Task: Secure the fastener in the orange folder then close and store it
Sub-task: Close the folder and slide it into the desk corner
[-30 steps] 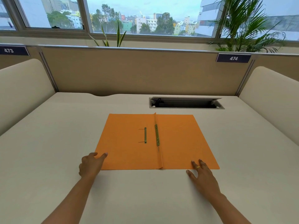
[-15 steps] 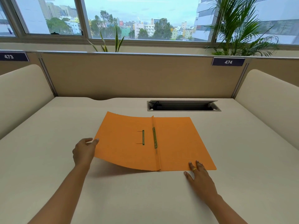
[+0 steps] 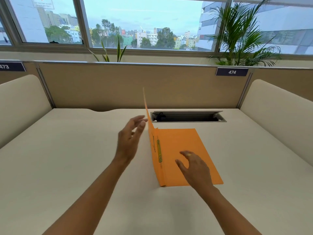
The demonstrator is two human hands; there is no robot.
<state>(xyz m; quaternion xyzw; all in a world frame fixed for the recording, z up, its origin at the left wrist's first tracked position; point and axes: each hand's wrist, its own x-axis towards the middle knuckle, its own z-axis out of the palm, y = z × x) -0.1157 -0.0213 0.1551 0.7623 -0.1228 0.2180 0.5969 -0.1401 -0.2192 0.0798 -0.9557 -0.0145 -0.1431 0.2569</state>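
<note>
The orange folder (image 3: 183,150) lies on the cream desk (image 3: 67,158), its right half flat. Its left cover (image 3: 149,119) stands almost upright, seen nearly edge-on. The yellow-green metal fastener strip (image 3: 159,150) runs along the spine on the flat half. My left hand (image 3: 130,138) is just left of the raised cover, fingers spread, fingertips at or near the cover's outer face. My right hand (image 3: 194,168) hovers over the flat half with fingers apart, holding nothing.
A cable slot (image 3: 188,116) with a raised metal lid sits in the desk just behind the folder. Beige partition panels (image 3: 118,85) wall the desk at the back, with padded dividers at both sides. Plants stand on the window ledge.
The left cover has swung up from lying flat to nearly vertical, pushed by my left hand. My right hand moved from the desk in front of the folder to above its right half.
</note>
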